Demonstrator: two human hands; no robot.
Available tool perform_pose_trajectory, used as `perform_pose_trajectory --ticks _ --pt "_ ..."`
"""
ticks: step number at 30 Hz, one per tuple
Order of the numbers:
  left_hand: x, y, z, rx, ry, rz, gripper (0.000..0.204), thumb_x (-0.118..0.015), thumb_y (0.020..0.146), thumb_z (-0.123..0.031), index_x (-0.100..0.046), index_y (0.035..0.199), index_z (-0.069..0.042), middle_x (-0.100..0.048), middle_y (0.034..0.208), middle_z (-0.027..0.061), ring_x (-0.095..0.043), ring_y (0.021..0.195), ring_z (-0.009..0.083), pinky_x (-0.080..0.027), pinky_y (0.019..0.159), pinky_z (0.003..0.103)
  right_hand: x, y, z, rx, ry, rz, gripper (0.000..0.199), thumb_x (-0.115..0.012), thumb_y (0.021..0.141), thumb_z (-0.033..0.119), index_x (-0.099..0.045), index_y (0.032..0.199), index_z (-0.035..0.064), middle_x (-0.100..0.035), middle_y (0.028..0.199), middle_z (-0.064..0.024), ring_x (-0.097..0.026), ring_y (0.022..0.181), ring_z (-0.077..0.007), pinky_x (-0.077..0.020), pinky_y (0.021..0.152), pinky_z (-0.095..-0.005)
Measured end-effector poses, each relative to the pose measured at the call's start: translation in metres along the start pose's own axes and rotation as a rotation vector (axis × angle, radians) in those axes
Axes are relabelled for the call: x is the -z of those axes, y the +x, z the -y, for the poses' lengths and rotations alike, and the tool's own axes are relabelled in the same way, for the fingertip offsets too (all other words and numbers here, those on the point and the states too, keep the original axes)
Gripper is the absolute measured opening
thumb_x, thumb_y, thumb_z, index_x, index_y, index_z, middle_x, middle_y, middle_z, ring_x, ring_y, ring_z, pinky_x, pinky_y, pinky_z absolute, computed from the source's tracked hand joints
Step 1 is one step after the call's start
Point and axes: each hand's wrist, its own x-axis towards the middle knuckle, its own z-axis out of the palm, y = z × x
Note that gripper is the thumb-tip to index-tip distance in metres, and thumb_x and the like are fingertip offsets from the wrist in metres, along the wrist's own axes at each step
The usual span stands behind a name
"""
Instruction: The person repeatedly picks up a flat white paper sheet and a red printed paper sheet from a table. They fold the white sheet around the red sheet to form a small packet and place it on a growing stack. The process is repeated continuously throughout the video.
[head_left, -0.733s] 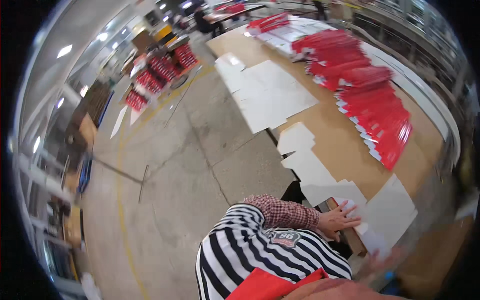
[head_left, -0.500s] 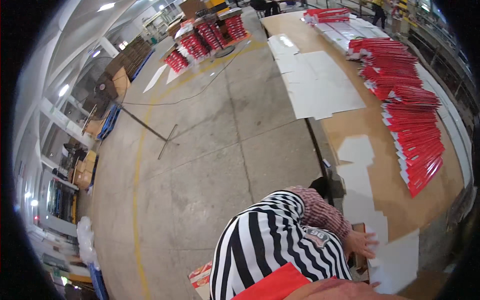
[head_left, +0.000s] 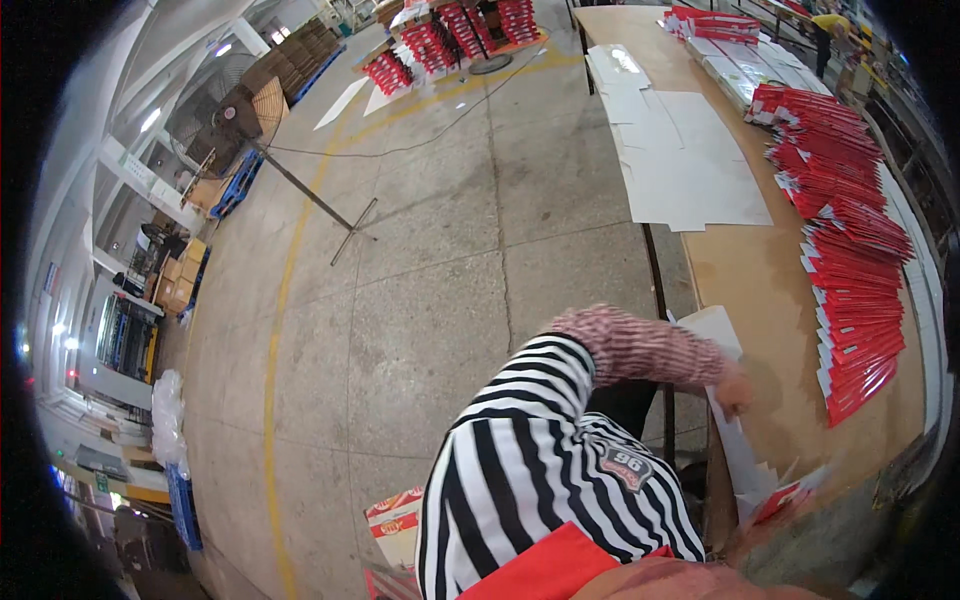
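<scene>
My left hand [head_left: 736, 391], in a checkered sleeve, is curled at the edge of a white cardboard sheet [head_left: 737, 448] at the near end of the table. The sheet is partly raised along the table's left edge. At the sheet's lower end lies a red and white carton piece [head_left: 783, 502], smeared by motion. Beside this piece, at the bottom of the view, my right hand [head_left: 765, 540] is a blur, its fingers indistinct. Farther right, a long row of overlapping red flat cartons [head_left: 862, 320] fans along the brown tabletop [head_left: 775, 400].
White flat sheets [head_left: 690, 160] cover the table's far left part. More red cartons [head_left: 715, 25] sit at its far end. On the floor are a stand fan [head_left: 310, 195] with a trailing cable, stacked red cartons [head_left: 430, 45] and a printed box [head_left: 397, 520] by my left side.
My left hand was spread flat on the white sheets; now it is curled and farther forward. The near sheets have shifted, and a red and white piece shows by my right hand. The view has shifted.
</scene>
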Motion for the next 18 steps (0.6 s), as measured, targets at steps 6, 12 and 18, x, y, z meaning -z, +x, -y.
perform_pose_trajectory --ticks 6,12,18 --pt "0.035 0.027 0.035 0.126 -0.319 -0.025 0.044 -0.079 0.074 -0.048 -0.07 0.079 -0.005 -0.068 0.074 0.01 -0.066 0.076 0.0233 -0.049 0.069 0.039 -0.027 -0.025 0.003 -0.045 -0.702 0.47 0.073 -0.04 0.097 0.06 -0.033 0.152 0.0121 -0.026 0.155 -0.022 -0.026 0.142 -0.0425 -0.0236 0.114 -0.0534" --pt "-0.022 -0.039 0.0 0.719 -0.144 -0.363 0.03 -0.076 0.072 -0.029 -0.069 0.089 -0.005 -0.068 0.085 0.0112 -0.066 0.085 0.0267 -0.051 0.07 0.041 -0.049 -0.032 -0.022 -0.402 -0.054 0.547 0.054 -0.059 0.096 0.038 -0.05 0.135 0.0022 -0.047 0.132 -0.0205 -0.046 0.122 -0.04 -0.0385 0.101 -0.0485" --pt "-0.051 -0.077 -0.09 0.517 0.66 -0.573 0.031 -0.057 0.087 -0.024 -0.062 0.117 -0.014 -0.066 0.109 0.0051 -0.06 0.111 0.025 -0.045 0.091 0.047 -0.108 0.069 0.029 0.05 0.32 0.56 0.052 -0.066 0.092 0.033 -0.053 0.131 0.0009 -0.049 0.126 -0.0196 -0.048 0.117 -0.0361 -0.0401 0.098 -0.0418"
